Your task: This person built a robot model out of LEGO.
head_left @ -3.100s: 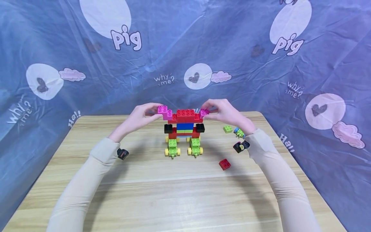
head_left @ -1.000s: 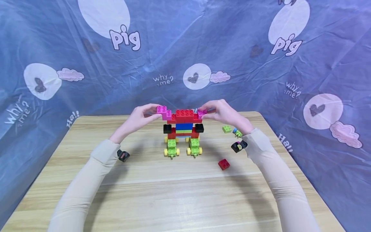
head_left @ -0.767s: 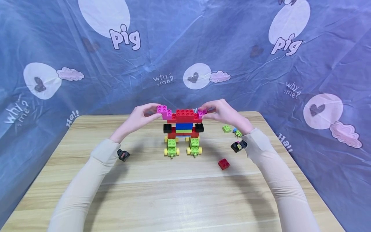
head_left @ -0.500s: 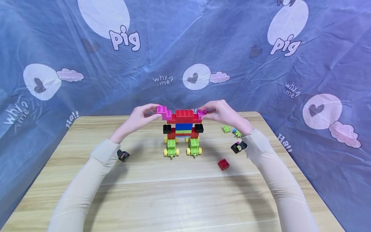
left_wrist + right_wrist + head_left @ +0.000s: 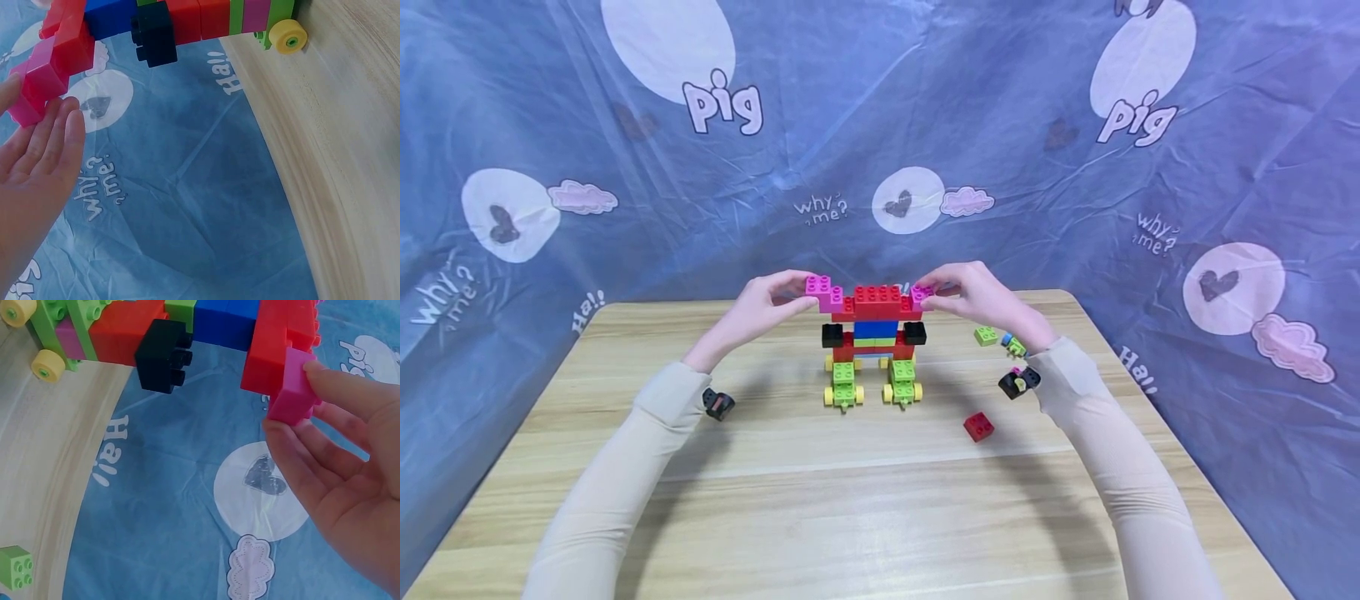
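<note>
A model of toy building bricks (image 5: 877,300) stands mid-table on green wheeled bases (image 5: 844,387) with yellow wheels. Its body is red, blue and green, and a black brick (image 5: 832,335) juts from each side. At the upper left end, my left hand (image 5: 762,304) grips stepped pink bricks (image 5: 818,287), thumb in front and fingers behind. On the opposite end, my right hand (image 5: 977,293) pinches a pink brick (image 5: 292,394) between thumb and fingers, against the red brick (image 5: 265,359). Fingers partly cover the pink pieces in the head view.
To the right lie a loose red brick (image 5: 979,427), a green brick (image 5: 986,336) and a small green-and-blue piece (image 5: 1013,345). Dark wrist cameras (image 5: 718,404) hang below both sleeves. The wooden table (image 5: 850,517) ends against a blue printed cloth (image 5: 775,167).
Compared with about three seconds ago, my right hand has shifted slightly inward on its pink brick. Both hands stay almost still in the latest second, and the model keeps its place.
</note>
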Motion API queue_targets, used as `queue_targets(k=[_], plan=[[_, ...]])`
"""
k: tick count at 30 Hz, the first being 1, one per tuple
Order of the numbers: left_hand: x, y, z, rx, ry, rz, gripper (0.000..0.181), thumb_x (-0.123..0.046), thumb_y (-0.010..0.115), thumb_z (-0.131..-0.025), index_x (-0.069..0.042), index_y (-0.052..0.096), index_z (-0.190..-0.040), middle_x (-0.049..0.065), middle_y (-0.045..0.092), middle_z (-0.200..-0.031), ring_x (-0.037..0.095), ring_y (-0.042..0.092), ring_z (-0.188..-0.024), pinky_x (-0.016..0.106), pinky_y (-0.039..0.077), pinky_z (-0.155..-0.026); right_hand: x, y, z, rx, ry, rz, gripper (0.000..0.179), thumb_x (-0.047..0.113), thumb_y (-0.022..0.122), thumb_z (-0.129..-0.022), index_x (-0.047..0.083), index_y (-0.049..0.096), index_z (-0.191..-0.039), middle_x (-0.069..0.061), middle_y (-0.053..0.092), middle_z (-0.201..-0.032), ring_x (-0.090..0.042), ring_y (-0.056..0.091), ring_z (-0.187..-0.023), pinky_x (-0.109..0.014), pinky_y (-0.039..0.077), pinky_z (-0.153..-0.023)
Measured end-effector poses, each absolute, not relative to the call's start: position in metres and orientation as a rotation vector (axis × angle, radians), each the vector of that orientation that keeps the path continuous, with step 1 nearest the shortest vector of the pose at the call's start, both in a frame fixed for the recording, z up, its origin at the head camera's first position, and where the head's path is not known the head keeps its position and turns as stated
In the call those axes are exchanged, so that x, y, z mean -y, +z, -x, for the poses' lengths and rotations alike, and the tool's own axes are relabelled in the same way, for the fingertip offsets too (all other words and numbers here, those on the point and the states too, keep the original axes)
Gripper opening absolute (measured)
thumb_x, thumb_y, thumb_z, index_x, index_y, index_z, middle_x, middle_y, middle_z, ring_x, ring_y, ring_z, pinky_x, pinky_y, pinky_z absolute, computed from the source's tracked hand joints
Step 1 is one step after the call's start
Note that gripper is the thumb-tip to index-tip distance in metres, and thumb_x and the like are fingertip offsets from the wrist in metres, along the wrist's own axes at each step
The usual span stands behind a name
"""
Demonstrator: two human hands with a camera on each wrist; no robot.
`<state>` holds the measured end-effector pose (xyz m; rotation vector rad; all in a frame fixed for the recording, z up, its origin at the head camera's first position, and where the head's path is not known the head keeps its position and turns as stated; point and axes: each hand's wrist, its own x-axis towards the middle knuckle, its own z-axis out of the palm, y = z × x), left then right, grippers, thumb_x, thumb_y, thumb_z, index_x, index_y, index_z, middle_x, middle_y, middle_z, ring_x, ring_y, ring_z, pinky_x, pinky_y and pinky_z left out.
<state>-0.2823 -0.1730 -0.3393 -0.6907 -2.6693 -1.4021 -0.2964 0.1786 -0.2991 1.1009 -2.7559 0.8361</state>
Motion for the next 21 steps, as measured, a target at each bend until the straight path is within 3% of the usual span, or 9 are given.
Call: queue_targets(k=[21], plan=[[0.174, -0.340, 0.282, 2.665, -1.414, 0.693, 0.045, -0.028, 0.070, -0.093, -0.011, 0.060, -0.133, 0.015, 0.071, -0.118, 0.029, 0.067, -0.110, 0.050, 0.053, -0.100, -0.182, -0.307, 0.296, 2.735, 0.899, -1.045, 0.035, 0.022, 0.074, -0.090, 0.005, 0.069, -0.121, -0.012, 0.073, -0.114, -0.024, 0.070, -0.102, -0.042, 0.059, -0.093]])
